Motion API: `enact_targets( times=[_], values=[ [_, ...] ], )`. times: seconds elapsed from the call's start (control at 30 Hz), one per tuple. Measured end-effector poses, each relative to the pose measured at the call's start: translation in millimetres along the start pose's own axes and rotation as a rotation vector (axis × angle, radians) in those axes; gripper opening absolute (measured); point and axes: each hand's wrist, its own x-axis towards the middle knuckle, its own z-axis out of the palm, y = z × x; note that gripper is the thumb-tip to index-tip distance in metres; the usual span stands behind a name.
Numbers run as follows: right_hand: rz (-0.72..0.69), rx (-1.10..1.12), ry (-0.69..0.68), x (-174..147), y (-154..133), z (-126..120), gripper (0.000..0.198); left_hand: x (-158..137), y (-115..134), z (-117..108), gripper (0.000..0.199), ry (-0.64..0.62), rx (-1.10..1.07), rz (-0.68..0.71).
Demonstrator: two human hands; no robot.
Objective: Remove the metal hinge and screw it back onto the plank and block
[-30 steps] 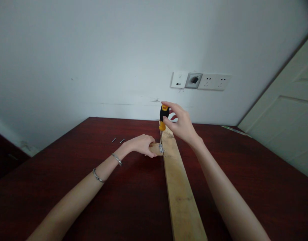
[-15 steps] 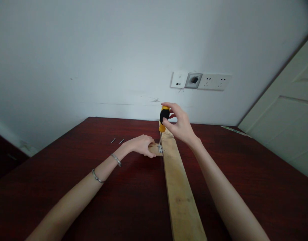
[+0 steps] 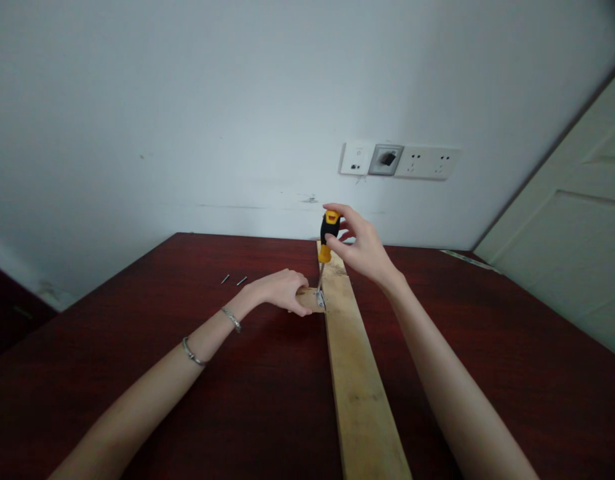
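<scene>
My right hand (image 3: 360, 243) grips the black-and-yellow handle of a screwdriver (image 3: 329, 233), which stands nearly upright. Its tip meets a small metal bracket (image 3: 320, 300) where two pieces of wood join; any screw under the tip is too small to make out. My left hand (image 3: 283, 291) is closed round a short wooden block (image 3: 311, 300), whose end butts against the left side of a long wooden plank (image 3: 360, 373). The plank runs from near me toward the wall.
Two loose screws (image 3: 233, 280) lie on the dark red table (image 3: 212, 413), left of the block. Behind the table rises a white wall with a row of sockets (image 3: 400, 161). A panelled door (image 3: 577, 207) stands at the right.
The screwdriver handle has turned slightly in my right hand, and its yellow end shows differently. My left hand and the wood stay in place.
</scene>
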Motion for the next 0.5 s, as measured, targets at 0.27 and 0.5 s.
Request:
enact_targets(
  times=[0.27,0.5],
  values=[
    [0.009,-0.012,0.045,0.5,7.4,1.1,0.048,-2.2,4.0,-4.1,0.047,-0.007,-0.011,-0.029],
    [0.043,0.001,0.046,-0.5,4.4,1.3,0.049,-1.9,2.6,-5.0,0.045,-0.015,-0.028,-0.028]
  ],
)
